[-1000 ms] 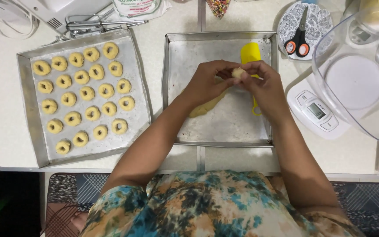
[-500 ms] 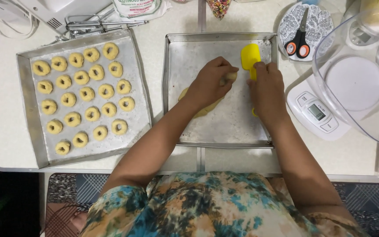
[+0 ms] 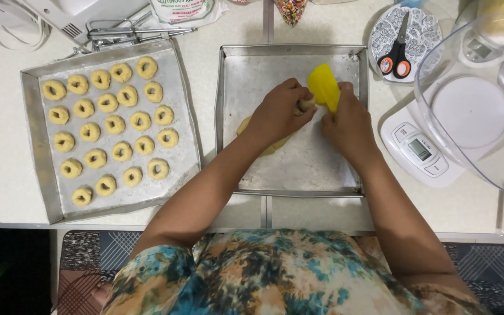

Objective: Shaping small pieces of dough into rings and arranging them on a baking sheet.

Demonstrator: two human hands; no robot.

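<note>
Overhead, both hands worked inside the near-empty metal baking tray [image 3: 234,105] in the middle of the white table [image 3: 7,192]. Left hand [image 3: 278,114] was clenched round a small lump of dough [image 3: 306,104], only its tip peeking out by the fingers; a flatter slab of yellow dough [image 3: 245,125] lay on the tray floor mostly under that hand. Right hand [image 3: 348,122] was closed on the yellow plastic scraper [image 3: 324,86], blade tilted up and just beside the lump. Dough looked soft, light and likely a bit sticky, easy to dent, so best pinched gently from the sides; scraper looked stiff, best gripped at its lower edge. Second tray [image 3: 36,146] to the left carried rows of ring-shaped dough cookies [image 3: 107,125]. Scissors [image 3: 396,55] on a patterned plate, kitchen scale [image 3: 418,151] and clear bowl [image 3: 468,111] sat right. Slab's full outline was hidden, scraper's lower edge was covered by the palm, bowl cut off at the frame edge.
</note>
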